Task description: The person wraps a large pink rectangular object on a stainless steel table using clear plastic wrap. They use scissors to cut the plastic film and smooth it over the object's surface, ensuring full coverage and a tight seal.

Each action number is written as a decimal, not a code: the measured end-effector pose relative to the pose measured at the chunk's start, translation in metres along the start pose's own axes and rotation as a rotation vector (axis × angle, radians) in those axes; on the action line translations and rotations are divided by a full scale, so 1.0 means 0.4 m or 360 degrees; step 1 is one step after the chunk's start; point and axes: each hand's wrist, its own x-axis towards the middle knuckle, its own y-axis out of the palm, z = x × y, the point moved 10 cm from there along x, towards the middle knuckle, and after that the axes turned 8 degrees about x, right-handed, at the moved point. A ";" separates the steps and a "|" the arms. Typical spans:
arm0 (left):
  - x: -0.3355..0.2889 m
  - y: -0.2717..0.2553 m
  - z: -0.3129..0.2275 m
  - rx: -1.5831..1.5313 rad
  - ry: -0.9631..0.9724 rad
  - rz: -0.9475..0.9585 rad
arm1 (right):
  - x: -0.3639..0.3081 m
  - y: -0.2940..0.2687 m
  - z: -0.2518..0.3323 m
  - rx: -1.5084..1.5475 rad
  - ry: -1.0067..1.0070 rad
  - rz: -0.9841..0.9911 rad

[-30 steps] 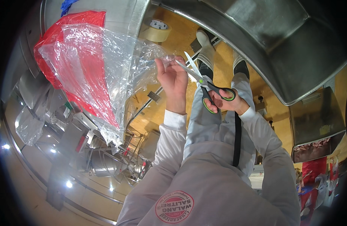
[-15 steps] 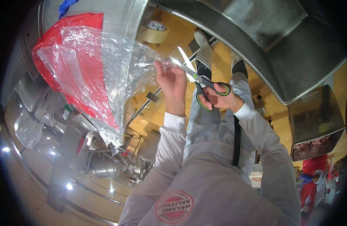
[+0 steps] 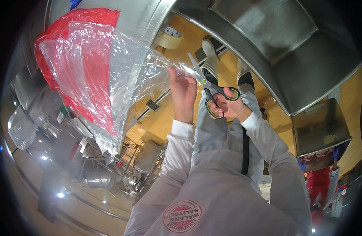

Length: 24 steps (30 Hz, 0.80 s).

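One pair of scissors [image 3: 205,82] slants diagonally, blades [image 3: 196,71] up-left — right fingers [image 3: 222,104] gripping handles [image 3: 208,96], left fingers [image 3: 189,80] holding plastic [image 3: 128,65].

The grey metal surface [image 3: 143,15] carries a red plastic sheet [image 3: 96,15], overlapped by crinkled clear plastic [image 3: 128,51] extending past the surface's edge; a blue item [image 3: 75,4] lies near the red.

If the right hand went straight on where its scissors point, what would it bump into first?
The right hand would probably push its scissors into the clear plastic first, close by the left hand. Exact depth is hard to tell.
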 end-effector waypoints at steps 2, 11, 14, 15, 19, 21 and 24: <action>-0.004 0.026 0.000 0.0006 0.0039 0.0037 | -0.009 -0.021 0.011 -0.0056 -0.0010 0.0022; 0.012 0.007 0.010 0.0027 0.0120 -0.0153 | -0.037 0.000 0.028 -0.0646 0.0013 -0.0372; 0.003 0.034 0.006 0.0028 0.0163 -0.0066 | -0.037 -0.001 0.025 -0.0677 0.0072 -0.0395; -0.001 0.043 0.010 0.0006 0.0186 -0.0073 | -0.033 0.005 0.026 -0.0668 0.0086 -0.0396; -0.045 0.119 0.014 -0.0086 0.0144 -0.0014 | -0.023 0.021 0.057 -0.0633 -0.0019 -0.0261; -0.042 0.132 0.014 0.0096 0.0196 0.0033 | -0.027 0.019 0.061 -0.0640 0.0022 -0.0263; -0.021 0.108 0.016 0.0174 0.0234 0.0041 | -0.025 0.031 0.070 -0.0626 0.0034 -0.0271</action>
